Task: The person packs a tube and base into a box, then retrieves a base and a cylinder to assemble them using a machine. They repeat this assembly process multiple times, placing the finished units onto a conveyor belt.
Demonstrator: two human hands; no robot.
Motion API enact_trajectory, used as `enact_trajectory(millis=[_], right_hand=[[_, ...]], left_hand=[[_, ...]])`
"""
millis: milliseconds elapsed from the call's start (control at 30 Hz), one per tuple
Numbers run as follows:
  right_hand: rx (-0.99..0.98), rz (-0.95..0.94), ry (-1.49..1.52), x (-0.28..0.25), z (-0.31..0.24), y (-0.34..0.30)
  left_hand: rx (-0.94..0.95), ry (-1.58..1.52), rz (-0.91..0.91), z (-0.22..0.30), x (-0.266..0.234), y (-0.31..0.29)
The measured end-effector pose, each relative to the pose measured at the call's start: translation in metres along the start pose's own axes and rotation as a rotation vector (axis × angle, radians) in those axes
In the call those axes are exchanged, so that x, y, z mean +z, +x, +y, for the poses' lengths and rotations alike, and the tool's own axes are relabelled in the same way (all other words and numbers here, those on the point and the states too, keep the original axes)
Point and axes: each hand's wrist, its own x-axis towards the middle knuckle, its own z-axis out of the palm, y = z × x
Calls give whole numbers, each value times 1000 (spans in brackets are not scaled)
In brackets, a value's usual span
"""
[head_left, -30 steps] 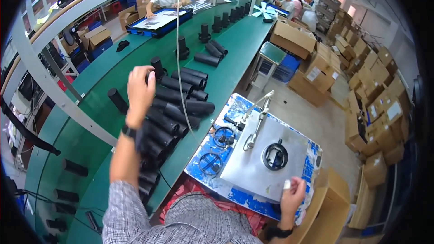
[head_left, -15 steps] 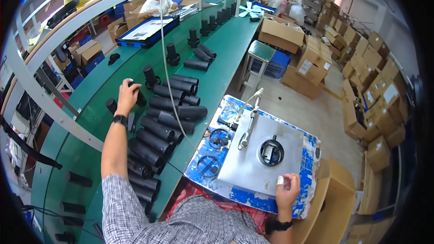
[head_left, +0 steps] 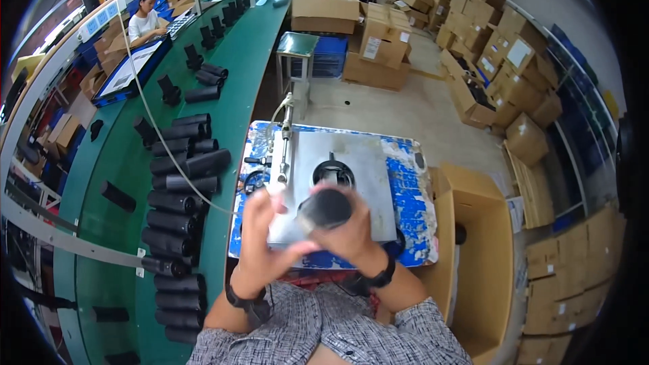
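A black cylindrical part, blurred and seen nearly end-on, is in front of me above the near side of a metal plate. Around its right and lower side wrap the fingers of my right hand. My left hand is just left of the part, fingers and thumb apart in a curve, with nothing visible in it. Beyond both hands, a black ring-shaped fixture sits on the plate. A metal rod with a lever-like linkage rises at the plate's left side.
On the green bench at left lie several black cylinders, with upright black parts farther along. A thin hose hangs across it. At right stands an open carton. A co-worker sits across the bench.
My view has turned right. My left hand has come from the bench cylinders to above the plate. My right hand has risen from the plate's near edge and now holds a black cylindrical part.
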Motion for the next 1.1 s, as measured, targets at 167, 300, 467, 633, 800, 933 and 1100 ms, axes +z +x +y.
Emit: enact_trajectory(millis=[167, 300, 467, 633, 800, 933, 1100], right_hand=[[320, 69, 238, -34, 94, 13], [393, 33, 292, -36, 115, 16], [359, -67, -202, -24, 91, 20], [376, -49, -438, -16, 86, 28], [359, -83, -383, -18, 100, 29], [307, -178, -351, -32, 114, 31], [246, -304, -117, -43, 117, 38]], left_hand=[[-638, -569, -31, -42, 51, -38], [-736, -739, -54, -61, 56, -47], [-786, -838, -36, -70, 51, -46], [-775, -831, -22, -70, 52, -49], [-770, -825, -4, -68, 52, -54], [-760, -843, -11, -70, 53, -52], [-750, -836, -16, -69, 52, -54]])
